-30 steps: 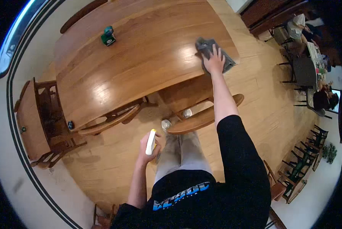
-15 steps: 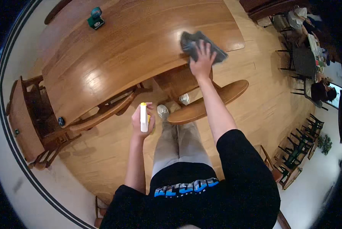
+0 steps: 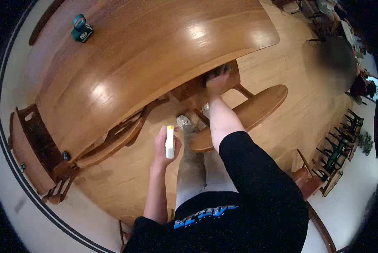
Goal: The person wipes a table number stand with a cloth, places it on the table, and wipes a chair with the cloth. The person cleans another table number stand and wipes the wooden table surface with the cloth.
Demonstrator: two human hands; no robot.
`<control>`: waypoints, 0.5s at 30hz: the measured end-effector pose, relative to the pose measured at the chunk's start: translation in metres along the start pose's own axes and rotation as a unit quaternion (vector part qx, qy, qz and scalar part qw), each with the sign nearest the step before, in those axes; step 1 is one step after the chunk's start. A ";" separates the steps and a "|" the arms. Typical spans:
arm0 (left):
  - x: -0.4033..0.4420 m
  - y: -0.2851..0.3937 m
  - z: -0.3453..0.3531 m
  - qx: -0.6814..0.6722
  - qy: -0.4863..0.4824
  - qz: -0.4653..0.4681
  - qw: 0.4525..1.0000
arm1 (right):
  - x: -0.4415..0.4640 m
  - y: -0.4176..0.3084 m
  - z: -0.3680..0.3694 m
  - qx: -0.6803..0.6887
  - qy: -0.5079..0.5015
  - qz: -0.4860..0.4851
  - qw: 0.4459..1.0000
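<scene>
My left hand [image 3: 160, 145] is wrapped round a spray bottle with a white head [image 3: 170, 145] and a yellow nozzle; the rest of the bottle is hidden below. My right hand [image 3: 218, 82], slightly blurred, reaches low beside the table edge, over the seat of a wooden chair [image 3: 265, 100]. A dark grey cloth [image 3: 223, 70] shows in part at its fingers, mostly covered by the hand and shadow. The wooden table [image 3: 146, 55] lies just beyond both hands, with a glossy top.
A green box with a round blue-green object [image 3: 81, 29] stands at the table's far left. A second chair [image 3: 113, 147] is tucked in at the near side, with a small dark object [image 3: 66, 155] by the corner. Stacked chairs [image 3: 336, 147] and seated people [image 3: 360, 84] are at right.
My right hand has moved with the cloth off the tabletop, down and towards me, to the chair seat. My left hand keeps its hold on the spray bottle. The view has shifted a little.
</scene>
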State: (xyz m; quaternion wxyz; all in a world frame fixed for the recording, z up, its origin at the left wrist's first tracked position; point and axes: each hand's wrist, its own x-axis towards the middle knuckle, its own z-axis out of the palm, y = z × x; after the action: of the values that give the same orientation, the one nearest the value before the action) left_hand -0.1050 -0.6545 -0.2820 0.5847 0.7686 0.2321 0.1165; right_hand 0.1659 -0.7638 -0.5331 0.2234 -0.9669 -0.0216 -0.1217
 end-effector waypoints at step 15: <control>0.012 -0.040 0.020 -0.086 -0.194 -0.132 0.968 | 0.004 0.027 -0.002 -0.093 -0.345 -0.306 0.882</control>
State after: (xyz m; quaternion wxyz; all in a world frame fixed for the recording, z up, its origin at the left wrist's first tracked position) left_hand -0.0947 -0.6569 -0.3266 0.6924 0.6861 0.2025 -0.0939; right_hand 0.1721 -0.7885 -0.5421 0.0623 -0.9093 -0.3807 0.1561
